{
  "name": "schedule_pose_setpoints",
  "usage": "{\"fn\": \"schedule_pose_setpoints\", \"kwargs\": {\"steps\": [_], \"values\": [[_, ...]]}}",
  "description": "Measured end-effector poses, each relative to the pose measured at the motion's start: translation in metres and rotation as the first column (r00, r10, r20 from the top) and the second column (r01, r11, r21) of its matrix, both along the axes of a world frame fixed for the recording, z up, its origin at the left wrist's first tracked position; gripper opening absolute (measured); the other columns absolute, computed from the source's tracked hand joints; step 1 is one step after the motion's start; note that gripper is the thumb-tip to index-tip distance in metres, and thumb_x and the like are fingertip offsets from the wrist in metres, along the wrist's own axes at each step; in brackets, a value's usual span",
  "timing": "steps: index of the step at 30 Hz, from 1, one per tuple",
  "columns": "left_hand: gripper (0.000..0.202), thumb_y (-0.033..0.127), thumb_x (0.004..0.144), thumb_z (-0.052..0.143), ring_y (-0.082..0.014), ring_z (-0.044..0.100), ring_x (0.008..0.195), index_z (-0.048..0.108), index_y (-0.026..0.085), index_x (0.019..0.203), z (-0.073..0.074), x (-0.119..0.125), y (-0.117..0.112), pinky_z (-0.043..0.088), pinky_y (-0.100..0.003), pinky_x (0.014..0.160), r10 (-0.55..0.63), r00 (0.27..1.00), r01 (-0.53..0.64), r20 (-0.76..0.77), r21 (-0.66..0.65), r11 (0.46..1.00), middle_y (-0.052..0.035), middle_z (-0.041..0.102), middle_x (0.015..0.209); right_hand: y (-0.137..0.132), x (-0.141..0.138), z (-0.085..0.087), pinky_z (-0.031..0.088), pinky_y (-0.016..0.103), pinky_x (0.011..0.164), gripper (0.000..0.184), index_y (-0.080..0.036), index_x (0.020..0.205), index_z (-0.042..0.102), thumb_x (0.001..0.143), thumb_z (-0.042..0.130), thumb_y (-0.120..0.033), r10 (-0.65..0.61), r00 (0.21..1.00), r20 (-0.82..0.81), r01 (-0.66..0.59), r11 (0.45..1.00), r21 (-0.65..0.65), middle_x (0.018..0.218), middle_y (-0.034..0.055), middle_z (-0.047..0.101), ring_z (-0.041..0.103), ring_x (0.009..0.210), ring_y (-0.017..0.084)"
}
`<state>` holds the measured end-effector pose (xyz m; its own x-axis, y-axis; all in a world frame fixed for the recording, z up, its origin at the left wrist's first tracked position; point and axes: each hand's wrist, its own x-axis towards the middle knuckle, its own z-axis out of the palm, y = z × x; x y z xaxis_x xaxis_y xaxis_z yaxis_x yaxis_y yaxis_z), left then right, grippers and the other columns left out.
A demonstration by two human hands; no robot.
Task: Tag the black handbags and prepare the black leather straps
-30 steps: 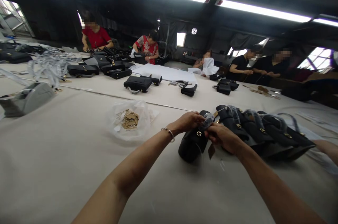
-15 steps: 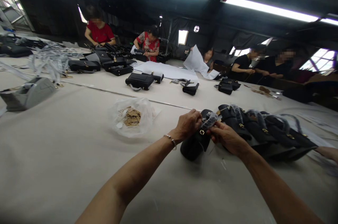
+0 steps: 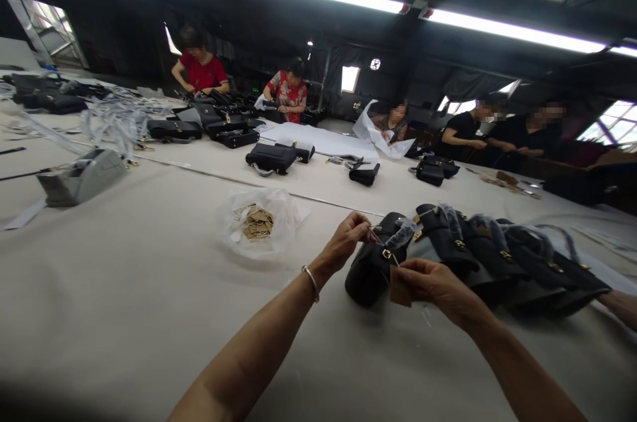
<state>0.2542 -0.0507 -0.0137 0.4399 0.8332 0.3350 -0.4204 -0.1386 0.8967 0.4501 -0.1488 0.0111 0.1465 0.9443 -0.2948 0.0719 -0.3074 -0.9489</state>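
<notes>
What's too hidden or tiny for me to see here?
In the head view:
- Any print on the brown hang tag: too small, partly covered by the right hand.
- Inside the nearest black handbag: hidden by its flap.
- Other person's arm: cut off by right edge.

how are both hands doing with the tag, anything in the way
Left hand pinching string, right hand holding tag. Bag on table, between the hands. Other bags crowd its right side.

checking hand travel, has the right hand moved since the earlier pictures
Yes: against the row of black bags, the right hand has shifted lower in view, to the brown tag.
</notes>
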Motion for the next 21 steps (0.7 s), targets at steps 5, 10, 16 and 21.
{"fn": "schedule_pose_setpoints", "kwargs": {"steps": [5, 10, 16, 21], "values": [[0.027, 0.043, 0.086, 0.064, -0.0094, 0.045, 0.060, 0.055, 0.017, 0.088, -0.010, -0.003, -0.011, 0.035, -0.022, 0.058, -0.023, 0.999, 0.022, -0.028, -0.009, 1.000, 0.0039, 0.052, 0.068, 0.001, -0.002, -0.001, 0.031, 0.015, 0.033, 0.036, -0.014, 0.078, 0.072, 0.060, 0.093, -0.037, -0.062, 0.996, -0.066, 0.065, 0.996, 0.054, 0.051, -0.0048, 0.054, 0.041, 0.040, 0.005], [0.028, 0.043, 0.084, 0.068, -0.0081, 0.051, 0.071, 0.062, 0.015, 0.086, -0.006, -0.011, -0.020, 0.042, -0.023, 0.063, -0.012, 1.000, 0.012, -0.018, 0.036, 0.999, -0.0084, 0.057, 0.121, 0.007, -0.016, -0.005, 0.059, 0.028, 0.053, 0.035, -0.019, 0.084, 0.066, 0.061, 0.092, -0.028, -0.155, 0.971, -0.184, 0.180, 0.976, 0.126, 0.077, 0.0037, 0.070, 0.069, 0.066, 0.019], [0.027, 0.040, 0.079, 0.073, -0.0089, 0.058, 0.070, 0.066, 0.013, 0.080, 0.003, -0.018, -0.023, 0.047, -0.020, 0.048, -0.071, 0.991, 0.079, -0.112, 0.069, 0.995, -0.0121, 0.047, 0.143, 0.015, -0.039, -0.015, 0.052, 0.020, 0.043, 0.045, -0.022, 0.085, 0.060, 0.056, 0.093, -0.028, -0.290, 0.906, -0.309, 0.348, 0.925, 0.153, 0.071, -0.0019, 0.069, 0.065, 0.056, 0.013], [0.022, 0.035, 0.079, 0.073, -0.0172, 0.068, 0.083, 0.074, 0.014, 0.085, 0.005, -0.018, -0.023, 0.057, -0.025, 0.055, -0.138, 0.985, 0.141, -0.106, 0.022, 0.990, -0.0113, 0.036, 0.155, 0.012, -0.063, -0.017, 0.029, 0.015, 0.028, 0.049, -0.022, 0.085, 0.057, 0.057, 0.091, -0.042, -0.303, 0.901, -0.312, 0.376, 0.903, 0.207, 0.068, -0.0059, 0.067, 0.037, 0.035, 0.002]]}}
